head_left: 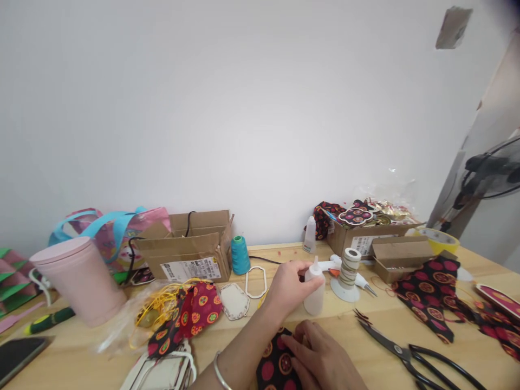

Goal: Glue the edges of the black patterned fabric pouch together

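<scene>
Two hands work at the near edge of the wooden table (365,346). The left hand (289,287), crossing from the lower left with a bangle on its wrist, is closed around a small white glue bottle (314,290) standing upright. The right hand (320,355), just below it, lies flat with fingers pressing a black, red-dotted fabric piece (276,368). Black scissors (406,355) lie well to the right.

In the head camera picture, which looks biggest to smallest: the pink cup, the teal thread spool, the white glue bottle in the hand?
1. Pink cup, clearly largest, though it sits nearer the camera.
2. Glue bottle held by the left hand and teal thread spool: too alike to rank.
</scene>
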The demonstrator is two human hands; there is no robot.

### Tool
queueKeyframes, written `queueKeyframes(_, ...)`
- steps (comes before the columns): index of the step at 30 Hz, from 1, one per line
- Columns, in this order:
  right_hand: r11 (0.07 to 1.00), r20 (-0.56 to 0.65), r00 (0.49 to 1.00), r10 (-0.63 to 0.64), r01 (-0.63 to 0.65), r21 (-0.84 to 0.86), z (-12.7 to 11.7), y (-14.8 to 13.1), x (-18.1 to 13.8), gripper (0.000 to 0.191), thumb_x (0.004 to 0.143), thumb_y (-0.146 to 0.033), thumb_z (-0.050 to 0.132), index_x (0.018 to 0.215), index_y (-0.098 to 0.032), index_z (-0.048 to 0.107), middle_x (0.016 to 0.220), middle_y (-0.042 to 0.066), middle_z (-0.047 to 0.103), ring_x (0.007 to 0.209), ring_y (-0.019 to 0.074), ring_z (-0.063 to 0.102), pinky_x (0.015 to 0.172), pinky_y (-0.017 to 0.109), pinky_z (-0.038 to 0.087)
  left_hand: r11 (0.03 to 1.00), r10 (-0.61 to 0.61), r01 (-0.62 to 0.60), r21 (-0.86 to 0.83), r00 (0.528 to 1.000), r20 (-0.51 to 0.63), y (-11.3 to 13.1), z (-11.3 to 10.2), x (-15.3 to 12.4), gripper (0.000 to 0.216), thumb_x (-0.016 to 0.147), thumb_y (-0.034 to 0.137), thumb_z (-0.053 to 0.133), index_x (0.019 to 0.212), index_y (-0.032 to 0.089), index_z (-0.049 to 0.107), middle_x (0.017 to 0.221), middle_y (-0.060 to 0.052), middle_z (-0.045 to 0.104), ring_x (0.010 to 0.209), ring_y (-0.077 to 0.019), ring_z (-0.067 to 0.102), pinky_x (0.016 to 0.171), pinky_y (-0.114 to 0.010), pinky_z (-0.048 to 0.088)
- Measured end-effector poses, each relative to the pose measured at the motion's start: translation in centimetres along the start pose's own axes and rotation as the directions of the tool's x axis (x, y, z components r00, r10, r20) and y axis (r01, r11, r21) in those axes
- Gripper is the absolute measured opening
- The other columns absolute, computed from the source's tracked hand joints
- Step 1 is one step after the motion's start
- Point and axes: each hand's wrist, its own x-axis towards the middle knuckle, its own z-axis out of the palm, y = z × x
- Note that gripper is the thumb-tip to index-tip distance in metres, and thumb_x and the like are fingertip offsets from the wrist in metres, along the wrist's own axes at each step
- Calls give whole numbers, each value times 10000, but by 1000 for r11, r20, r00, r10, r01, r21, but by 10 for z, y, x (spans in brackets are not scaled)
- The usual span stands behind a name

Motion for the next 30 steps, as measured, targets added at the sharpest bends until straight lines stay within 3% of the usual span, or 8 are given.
queueKeyframes(8, 999, -10, 1000, -27, 26, -44, 5, 0, -2, 342, 756, -121, 446, 1051, -169, 613, 802, 117, 593, 693, 205, 567, 561, 290, 501, 996, 55, -55, 68, 998, -6, -2, 1, -7, 298, 692, 329, 590, 938, 176, 660, 876, -34, 700, 739, -178, 614, 673, -283, 469)
queueKeyframes(14, 999, -9, 1000, -7, 8, 49, 2, 1, -2, 354, 761, -123, 422, 1066, -150, 600, 832, 136, 579, 723, 229, 572, 583, 326, 509, 991, 83, -81, 105, 997, -8, 4, -1, -10, 362, 698, 342, 604, 1033, 204, 616, 972, -29, 682, 833, -164, 614, 741, -260, 474)
queueKeyframes(19, 951, -66, 991, 114, -90, 295, -11, 4, -4, 345, 844, -180, 303, 1037, -121, 583, 818, 117, 541, 718, 194, 565, 612, 306, 497, 968, 75, -67, 241, 997, -23, -3, -34, -27, 345, 780, 321, 498, 1086, 178, 567, 1108, -57, 625, 989, -169, 563, 871, -293, 431)
queueKeyframes(24, 904, -160, 968, 196, -115, 411, -16, 4, -4, 339, 867, -226, 297, 935, -122, 613, 725, 79, 534, 677, 181, 561, 609, 300, 480, 873, 69, -118, 474, 990, 120, -36, -78, -53, 307, 736, 103, 464, 982, 211, 613, 1107, -61, 609, 1056, -183, 516, 945, -372, 368)
queueKeyframes(27, 908, -169, 967, 190, -108, 404, -13, 5, -4, 338, 863, -225, 301, 903, -123, 622, 709, 80, 541, 658, 182, 563, 591, 300, 475, 805, 46, -153, 574, 979, 197, -51, -86, -60, 329, 677, 66, 527, 937, 241, 627, 1169, -67, 555, 1097, -225, 476, 941, -420, 356)
queueKeyframes(30, 903, -191, 960, 203, -108, 415, -11, 7, -4, 332, 864, -222, 308, 901, -118, 621, 706, 81, 546, 650, 179, 563, 584, 294, 472, 759, 42, -183, 625, 971, 234, -56, -83, -57, 215, 666, 85, 592, 816, 231, 641, 1165, -67, 537, 1121, -257, 439, 941, -447, 335)
